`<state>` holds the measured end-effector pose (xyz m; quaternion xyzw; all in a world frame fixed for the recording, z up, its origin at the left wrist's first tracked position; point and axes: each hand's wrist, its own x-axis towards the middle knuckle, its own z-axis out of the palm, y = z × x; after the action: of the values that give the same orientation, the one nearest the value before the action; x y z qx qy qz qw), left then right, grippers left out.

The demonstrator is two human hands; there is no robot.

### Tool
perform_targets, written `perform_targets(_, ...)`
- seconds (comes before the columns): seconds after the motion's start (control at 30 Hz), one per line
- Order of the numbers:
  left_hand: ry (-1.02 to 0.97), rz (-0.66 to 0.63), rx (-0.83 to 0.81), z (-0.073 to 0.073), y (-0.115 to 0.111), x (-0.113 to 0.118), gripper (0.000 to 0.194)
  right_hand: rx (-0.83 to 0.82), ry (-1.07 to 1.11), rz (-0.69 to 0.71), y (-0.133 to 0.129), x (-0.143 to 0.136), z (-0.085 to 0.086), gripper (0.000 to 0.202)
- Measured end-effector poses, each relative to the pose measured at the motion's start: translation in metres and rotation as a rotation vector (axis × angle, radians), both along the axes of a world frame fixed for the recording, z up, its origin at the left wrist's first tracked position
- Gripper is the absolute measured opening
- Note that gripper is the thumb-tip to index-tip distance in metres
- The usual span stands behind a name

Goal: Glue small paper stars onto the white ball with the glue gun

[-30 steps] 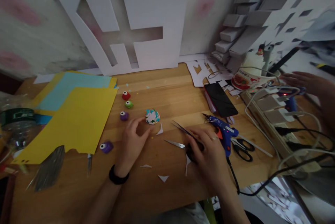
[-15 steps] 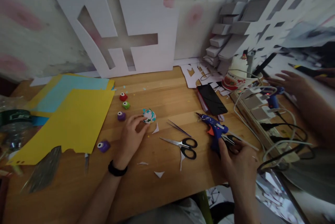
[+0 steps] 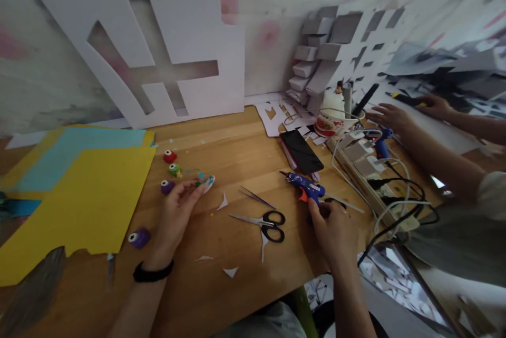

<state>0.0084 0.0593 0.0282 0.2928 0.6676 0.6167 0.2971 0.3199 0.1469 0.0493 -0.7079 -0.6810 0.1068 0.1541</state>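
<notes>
My left hand point(image 3: 178, 211) pinches a small white paper piece point(image 3: 209, 183) with teal and green stars, which is tipped up and seen nearly edge-on. My right hand point(image 3: 335, 230) is closed around the grip of a blue hot glue gun point(image 3: 305, 185) with an orange trigger; its nozzle points to the left. Between the hands lie tweezers point(image 3: 258, 198) and black-handled scissors point(image 3: 272, 224). Left of the starred piece stand small craft punches: a red one point(image 3: 169, 156), a green one point(image 3: 174, 170) and a purple one point(image 3: 167, 186). Another purple punch point(image 3: 139, 238) sits nearer my left wrist.
Yellow card sheets point(image 3: 106, 195) cover the table's left side. A black phone point(image 3: 302, 151) lies behind the glue gun. At right are a power strip point(image 3: 389, 198) with tangled cables and a paper tub point(image 3: 334, 122). Another person's hand point(image 3: 389, 116) rests beyond. White paper scraps point(image 3: 230, 272) lie nearby.
The starred paper piece, which showed its round face before, is now lifted and tilted in my left fingers. My right hand stays on the glue gun. The view has swung right.
</notes>
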Motion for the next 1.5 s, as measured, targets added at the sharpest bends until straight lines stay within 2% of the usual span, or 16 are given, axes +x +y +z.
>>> perform_targets(0.1,-0.251,-0.014,0.050,0.013,-0.004,-0.001,0.033,-0.066,0.145,-0.047,-0.003,0.007,0.008,0.056)
perform_targets(0.17,-0.327,-0.027,0.081,0.020,-0.006,0.000,0.032,-0.113,0.262,-0.085,-0.007,0.014,0.012,0.056)
perform_targets(0.27,-0.271,-0.011,0.094,0.026,-0.009,0.003,0.034,-0.239,0.587,-0.112,-0.013,0.021,0.016,0.054)
perform_targets(0.37,-0.160,0.004,0.098,0.030,-0.012,0.007,0.028,-0.336,0.926,-0.113,-0.020,0.017,0.022,0.050)
perform_targets(0.57,-0.042,-0.063,0.242,0.045,-0.025,0.016,0.027,-0.421,1.286,-0.136,-0.044,-0.011,0.043,0.048)
perform_targets(0.7,-0.037,-0.121,0.267,0.056,-0.036,0.024,0.025,-0.483,1.408,0.004,-0.056,-0.021,0.053,0.037)
perform_targets(0.8,-0.049,-0.197,0.290,0.057,-0.046,0.029,0.043,-0.518,1.522,0.159,-0.061,-0.033,0.058,0.031)
perform_targets(0.9,-0.123,-0.334,0.322,0.054,-0.054,0.034,0.061,-0.529,1.617,0.211,-0.066,-0.055,0.060,0.031)
perform_targets(1.07,-0.221,-0.551,0.328,0.058,-0.065,0.044,0.071,-0.516,1.598,0.091,-0.085,-0.092,0.060,0.039)
perform_targets(1.2,-0.259,-0.689,0.318,0.066,-0.071,0.050,0.075,-0.604,1.647,0.009,-0.097,-0.102,0.068,0.043)
perform_targets(1.33,-0.281,-0.707,0.358,0.071,-0.073,0.054,0.074,-0.641,1.704,-0.027,-0.101,-0.098,0.074,0.038)
perform_targets(1.5,-0.343,-0.684,0.453,0.073,-0.070,0.063,0.066,-0.646,1.742,-0.009,-0.100,-0.092,0.072,0.037)
